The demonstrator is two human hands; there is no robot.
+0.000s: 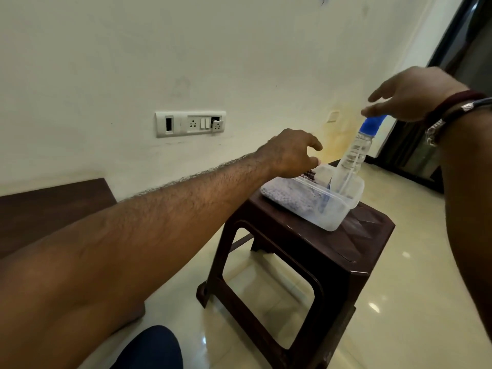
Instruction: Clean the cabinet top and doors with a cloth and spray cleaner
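Observation:
A clear plastic tub [334, 220] sits on a dark brown plastic stool [354, 243]. Inside it a clear spray bottle [351, 161] with a blue head leans to the right, and a grey textured cloth [288, 194] lies at the left end. My left hand [291, 153] hovers over the tub's left end, just above the cloth, fingers curled and apart, holding nothing. My right hand [410, 94] is spread open just above the bottle's blue head; whether it touches the head I cannot tell. The dark wooden cabinet top [53, 206] shows at the left.
A white switch and socket panel [190, 123] is set in the cream wall behind. Glossy cream floor tiles [415, 262] surround the stool. A dark door frame [415, 145] stands at the far right. My blue-clad knee [151, 350] shows at the bottom.

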